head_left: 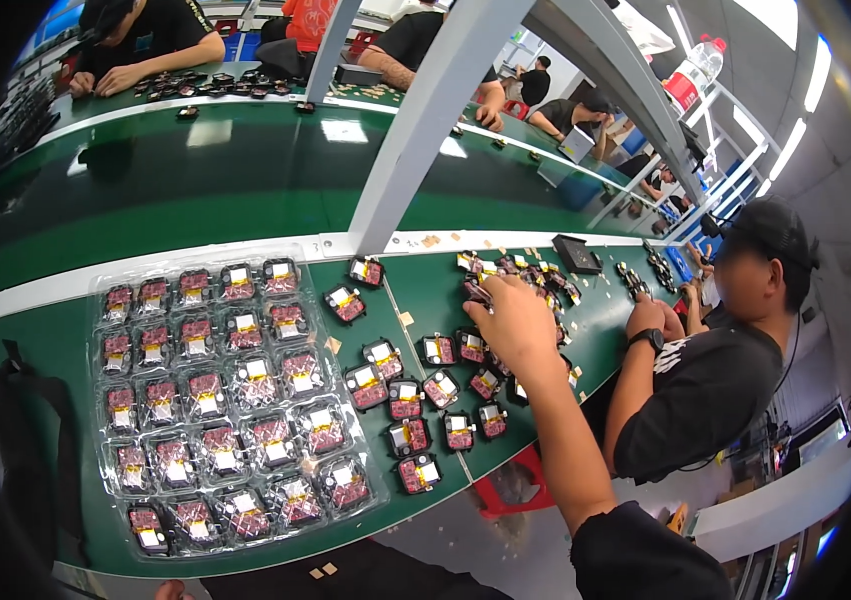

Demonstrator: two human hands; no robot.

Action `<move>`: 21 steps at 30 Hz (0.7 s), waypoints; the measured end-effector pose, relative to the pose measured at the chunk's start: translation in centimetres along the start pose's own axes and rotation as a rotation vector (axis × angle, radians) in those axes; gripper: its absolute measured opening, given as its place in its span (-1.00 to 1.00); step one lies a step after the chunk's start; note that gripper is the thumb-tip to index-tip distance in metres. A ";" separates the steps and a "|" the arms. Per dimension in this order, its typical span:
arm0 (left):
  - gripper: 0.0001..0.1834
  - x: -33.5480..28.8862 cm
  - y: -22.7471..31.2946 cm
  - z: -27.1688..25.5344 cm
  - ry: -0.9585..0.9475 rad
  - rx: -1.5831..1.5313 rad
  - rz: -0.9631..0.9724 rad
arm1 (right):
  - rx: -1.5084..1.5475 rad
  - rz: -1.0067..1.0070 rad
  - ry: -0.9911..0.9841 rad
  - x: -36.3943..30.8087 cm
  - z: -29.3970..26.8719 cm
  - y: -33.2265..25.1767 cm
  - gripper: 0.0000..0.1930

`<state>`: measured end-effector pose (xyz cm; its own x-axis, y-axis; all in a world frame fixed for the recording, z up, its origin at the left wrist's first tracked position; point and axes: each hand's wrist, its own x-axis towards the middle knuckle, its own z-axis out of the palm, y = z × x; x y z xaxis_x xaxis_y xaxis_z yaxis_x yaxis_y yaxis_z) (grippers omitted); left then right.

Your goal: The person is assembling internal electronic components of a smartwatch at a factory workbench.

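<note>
My right hand (518,322) reaches over the pile of small electronic modules (546,280) on the green table. Its thumb and fingers are closed on one module (476,290), largely covered by the hand. These modules have black square casings, dark red circuit boards, white labels and yellow tape. Nearer to me, loose modules (407,400) lie in a scattered group left of my right forearm. A clear plastic blister tray (378,490) stands left of them, its pockets holding modules in rows. Only a bit of my left hand (174,591) shows at the lower edge, its fingers mostly out of sight.
A grey metal post (416,140) rises behind the table, beside a green conveyor belt (246,190). On the right sits a co-worker (716,370) with hands over other modules. A black box (576,254) stands past the pile. A red stool (516,485) is below the table edge.
</note>
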<state>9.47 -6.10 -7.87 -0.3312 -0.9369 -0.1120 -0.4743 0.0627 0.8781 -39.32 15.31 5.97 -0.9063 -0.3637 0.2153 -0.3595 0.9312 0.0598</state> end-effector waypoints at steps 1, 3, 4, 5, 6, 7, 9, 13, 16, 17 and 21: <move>-0.70 -0.2 0.1 0.2 0.004 -0.005 0.009 | 0.036 -0.033 0.039 -0.1 0.1 -0.2 -0.63; -0.71 -0.4 0.0 0.4 0.002 -0.006 0.017 | 0.107 -0.064 0.070 -0.1 0.2 -0.8 -0.64; -0.73 -0.6 0.0 0.5 0.005 -0.005 0.012 | 0.106 -0.060 0.067 -0.2 0.2 -0.8 -0.64; -0.74 -0.7 0.0 0.6 0.008 -0.004 0.007 | 0.183 -0.080 0.075 -0.4 0.2 -0.9 -0.65; -0.74 -0.7 0.2 0.7 0.004 -0.002 0.007 | 0.259 -0.099 0.083 -0.6 0.0 -1.0 -0.65; -0.75 -0.7 0.6 0.8 0.014 0.006 0.047 | 0.288 -0.098 0.097 -0.9 -0.5 -1.2 -0.67; -0.76 -0.7 1.0 0.8 0.021 0.017 0.091 | 0.327 -0.112 0.135 -1.4 -0.3 -0.7 -0.69; -0.79 -0.9 1.1 1.0 0.028 0.058 0.134 | 0.447 -0.187 0.224 -2.2 -0.6 -0.8 -0.76; -0.81 -1.2 1.8 1.5 0.030 0.070 0.179 | 0.529 -0.275 0.361 -3.6 -1.1 -1.1 -0.79; -0.82 -1.4 2.0 1.7 0.026 0.075 0.226 | 0.533 -0.302 0.392 -4.3 -1.5 -1.0 -0.82; -0.86 -2.2 2.5 2.3 0.023 -0.009 0.381 | 0.683 -0.532 0.346 -8.0 -4.6 -2.7 -0.74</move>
<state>7.12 -3.08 -6.47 -0.4638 -0.8545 0.2339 -0.3134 0.4052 0.8588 -30.09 15.79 8.55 -0.5073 -0.6090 0.6097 -0.8610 0.3881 -0.3287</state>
